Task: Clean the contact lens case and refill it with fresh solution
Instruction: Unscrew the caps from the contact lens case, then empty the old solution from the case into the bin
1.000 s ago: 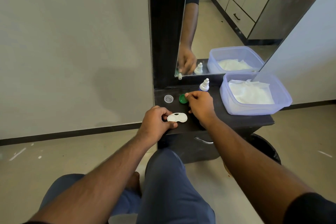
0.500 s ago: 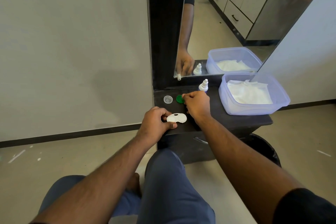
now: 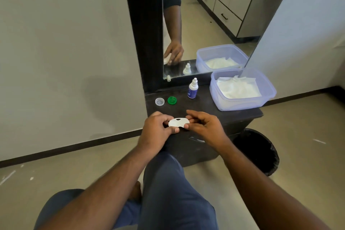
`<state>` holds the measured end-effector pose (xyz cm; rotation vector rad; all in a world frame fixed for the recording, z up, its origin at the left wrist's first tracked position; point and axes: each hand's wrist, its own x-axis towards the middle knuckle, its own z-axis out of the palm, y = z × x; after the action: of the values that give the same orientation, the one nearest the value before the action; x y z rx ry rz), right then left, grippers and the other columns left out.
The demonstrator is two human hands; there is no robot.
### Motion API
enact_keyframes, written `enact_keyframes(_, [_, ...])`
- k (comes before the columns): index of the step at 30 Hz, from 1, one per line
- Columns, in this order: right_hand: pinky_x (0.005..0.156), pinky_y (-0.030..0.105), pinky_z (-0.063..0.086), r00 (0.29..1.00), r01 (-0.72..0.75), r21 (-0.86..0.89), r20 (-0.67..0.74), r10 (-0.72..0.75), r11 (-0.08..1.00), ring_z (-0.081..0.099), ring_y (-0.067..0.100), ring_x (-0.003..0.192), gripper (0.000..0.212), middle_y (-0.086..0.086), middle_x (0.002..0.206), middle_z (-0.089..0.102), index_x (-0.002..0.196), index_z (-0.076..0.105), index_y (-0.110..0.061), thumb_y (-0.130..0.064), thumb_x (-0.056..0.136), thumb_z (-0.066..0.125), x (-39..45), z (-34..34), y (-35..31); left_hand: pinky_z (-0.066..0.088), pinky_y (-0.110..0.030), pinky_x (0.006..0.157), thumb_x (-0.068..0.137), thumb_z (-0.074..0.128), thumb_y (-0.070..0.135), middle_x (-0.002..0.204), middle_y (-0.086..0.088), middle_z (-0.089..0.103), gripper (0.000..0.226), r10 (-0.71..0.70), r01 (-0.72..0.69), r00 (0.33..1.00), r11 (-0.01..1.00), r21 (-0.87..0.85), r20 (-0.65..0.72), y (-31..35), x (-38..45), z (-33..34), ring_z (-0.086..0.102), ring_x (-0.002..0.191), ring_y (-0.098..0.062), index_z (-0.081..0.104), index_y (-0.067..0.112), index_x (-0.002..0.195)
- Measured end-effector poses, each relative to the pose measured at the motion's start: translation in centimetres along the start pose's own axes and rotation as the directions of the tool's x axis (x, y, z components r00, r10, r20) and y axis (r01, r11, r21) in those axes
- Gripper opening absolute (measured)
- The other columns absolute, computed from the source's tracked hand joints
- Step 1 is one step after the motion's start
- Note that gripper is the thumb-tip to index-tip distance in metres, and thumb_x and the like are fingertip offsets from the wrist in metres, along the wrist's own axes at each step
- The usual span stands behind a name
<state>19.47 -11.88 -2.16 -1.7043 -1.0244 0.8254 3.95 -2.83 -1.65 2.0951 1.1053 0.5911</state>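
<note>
The white contact lens case (image 3: 178,122) is held over the front edge of the small black table (image 3: 214,112). My left hand (image 3: 157,129) grips its left end and my right hand (image 3: 203,127) pinches its right end. Both caps lie on the table farther back: a clear cap (image 3: 159,101) at the left and a green cap (image 3: 172,100) beside it. The small solution bottle (image 3: 193,88), white with a blue label, stands upright behind them near the mirror.
A translucent plastic tub (image 3: 242,102) holding white tissues sits on the table's right side. A mirror (image 3: 205,20) in a black frame rises behind the table. A black waste bin (image 3: 259,151) stands on the floor at the right. My knees are below the table.
My right hand let go of the green cap, leaving it on the table, and came back to grasp the right end of the case. The solution bottle is now uncovered.
</note>
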Motion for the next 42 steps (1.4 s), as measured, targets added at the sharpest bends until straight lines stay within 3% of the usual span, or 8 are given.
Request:
enact_keyframes(5, [0.075,0.008,0.049,0.999,-0.047,0.020,0.012,0.047,0.999,0.064,-0.009,0.091,0.053,-0.003,0.111,0.067,0.124,0.060,-0.010,-0.003,0.074,0.076,-1.8,-2.4,0.9,0.034,-0.008,0.056,0.066,0.085,0.020,0.079,0.008,0.055,0.038,0.069,-0.067,0.997,0.996,-0.052,0.037,2.7,-0.6,1.5,0.047,0.062,-0.003,0.074,0.018,0.103])
enact_keyframes(9, [0.085,0.017,0.053,0.991,-0.085,0.045,-0.098,0.089,0.995,0.066,0.000,0.095,0.046,-0.009,0.105,0.070,0.121,0.063,-0.012,-0.005,0.077,0.074,-3.7,-5.3,2.1,0.038,-0.009,0.057,0.064,0.086,0.018,0.079,0.006,0.056,0.038,0.133,-0.115,0.977,0.987,-0.113,0.165,4.9,-0.2,3.4,0.047,0.061,-0.003,0.075,0.018,0.101])
enact_keyframes(14, [0.076,0.015,0.053,0.938,-0.084,0.264,-0.304,0.165,0.961,0.069,0.004,0.089,0.041,-0.008,0.096,0.073,0.113,0.066,-0.013,0.001,0.075,0.074,-6.0,-10.4,4.1,0.045,-0.018,0.068,0.067,0.085,0.025,0.086,0.005,0.058,0.051,0.284,-0.255,0.911,0.958,-0.135,0.299,8.5,1.4,6.7,0.052,0.070,-0.004,0.069,0.018,0.114])
enact_keyframes(21, [0.085,0.027,0.054,0.819,-0.055,0.252,-0.542,0.188,0.966,0.069,0.011,0.088,0.028,-0.006,0.093,0.075,0.094,0.074,-0.027,-0.006,0.076,0.076,-8.2,-17.8,7.5,0.044,-0.028,0.092,0.086,0.067,0.025,0.115,-0.006,0.063,0.041,0.584,-0.627,0.665,0.775,-0.076,0.466,15.0,4.6,13.7,0.057,0.107,-0.019,0.062,0.012,0.125])
enact_keyframes(25, [0.085,0.032,0.053,0.764,-0.072,0.258,-0.607,0.219,0.964,0.067,0.010,0.084,0.028,-0.006,0.089,0.075,0.088,0.074,-0.030,-0.005,0.076,0.076,-8.6,-20.1,9.6,0.045,-0.033,0.093,0.090,0.061,0.023,0.120,-0.007,0.060,0.037,0.667,-0.781,0.501,0.623,-0.044,0.551,17.5,6.8,17.4,0.056,0.110,-0.021,0.061,0.008,0.124])
enact_keyframes(29, [0.084,0.033,0.054,0.710,-0.109,0.272,-0.651,0.266,0.956,0.069,0.013,0.085,0.028,-0.002,0.092,0.075,0.093,0.074,-0.026,-0.008,0.073,0.080,-8.5,-21.4,12.4,0.052,-0.041,0.081,0.092,0.055,0.014,0.108,-0.009,0.061,0.024,0.709,-0.877,0.368,0.480,-0.030,0.602,15.9,8.4,19.2,0.059,0.099,-0.025,0.064,0.004,0.112])
enact_keyframes(34, [0.074,0.023,0.054,0.693,-0.135,0.324,-0.644,0.323,0.936,0.069,0.011,0.080,0.030,0.004,0.090,0.074,0.106,0.069,-0.006,-0.002,0.077,0.075,-7.6,-22.0,16.4,0.056,-0.041,0.076,0.091,0.036,0.016,0.106,-0.012,0.065,0.039,0.775,-0.913,0.295,0.401,-0.074,0.559,13.7,9.3,20.8,0.063,0.096,-0.028,0.065,0.000,0.112])
enact_keyframes(42, [0.081,0.029,0.055,0.656,-0.307,0.275,-0.632,0.412,0.911,0.067,0.011,0.080,0.032,0.008,0.092,0.072,0.108,0.069,-0.011,-0.006,0.077,0.076,-6.3,-22.2,23.3,0.058,-0.042,0.063,0.084,0.038,0.000,0.105,-0.015,0.065,0.038,0.831,-0.936,0.265,0.343,-0.075,0.489,13.2,9.6,21.6,0.064,0.093,-0.032,0.066,-0.002,0.110])
